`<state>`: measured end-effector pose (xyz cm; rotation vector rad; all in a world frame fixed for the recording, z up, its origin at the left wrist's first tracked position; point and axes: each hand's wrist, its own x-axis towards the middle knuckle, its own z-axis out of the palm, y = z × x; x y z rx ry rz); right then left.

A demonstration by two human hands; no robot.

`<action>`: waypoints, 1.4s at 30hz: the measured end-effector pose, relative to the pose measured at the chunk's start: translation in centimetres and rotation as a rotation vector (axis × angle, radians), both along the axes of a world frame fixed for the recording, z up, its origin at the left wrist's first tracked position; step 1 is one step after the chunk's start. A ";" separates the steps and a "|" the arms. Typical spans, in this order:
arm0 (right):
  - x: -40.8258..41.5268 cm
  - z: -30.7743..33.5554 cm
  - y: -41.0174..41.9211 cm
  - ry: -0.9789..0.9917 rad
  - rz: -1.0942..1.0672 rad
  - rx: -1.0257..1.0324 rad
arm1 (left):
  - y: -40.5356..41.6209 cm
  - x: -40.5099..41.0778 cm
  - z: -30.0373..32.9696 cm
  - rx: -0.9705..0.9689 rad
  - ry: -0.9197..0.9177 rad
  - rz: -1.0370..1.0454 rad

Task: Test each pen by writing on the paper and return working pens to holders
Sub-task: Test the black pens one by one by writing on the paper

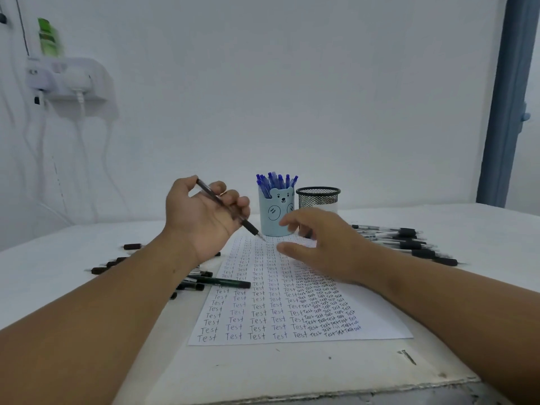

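White table (87,287) against a bare white wall (292,83), paper (280,302) (rows of "Test") at centre. Left hand (204,217) grips a black pen (228,210), tip over the sheet's far end. Right hand (321,244) hovers spread, fingers loose, before the bear-faced holder (274,211).

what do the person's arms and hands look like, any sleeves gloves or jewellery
Both forearms are bare up to the frame edge: no sleeves, gloves or watch show. The left hand seems to have a thin ring on one finger, though it is too small to be sure. The right hand is motion-blurred; nothing worn is visible on it.
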<state>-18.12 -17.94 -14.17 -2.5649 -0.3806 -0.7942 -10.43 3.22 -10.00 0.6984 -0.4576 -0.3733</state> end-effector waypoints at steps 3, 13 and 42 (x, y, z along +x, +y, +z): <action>0.0 0.3 0.5 -0.181 0.014 -0.039 | -1.2 -1.2 -0.2 0.057 -0.051 -0.096; 0.2 0.7 -1.1 -0.123 -0.183 0.078 | -2.3 -1.4 -0.8 0.534 -0.308 0.161; -0.6 0.6 -2.5 0.250 -0.268 0.392 | 0.1 -0.8 -1.7 1.614 -1.004 0.180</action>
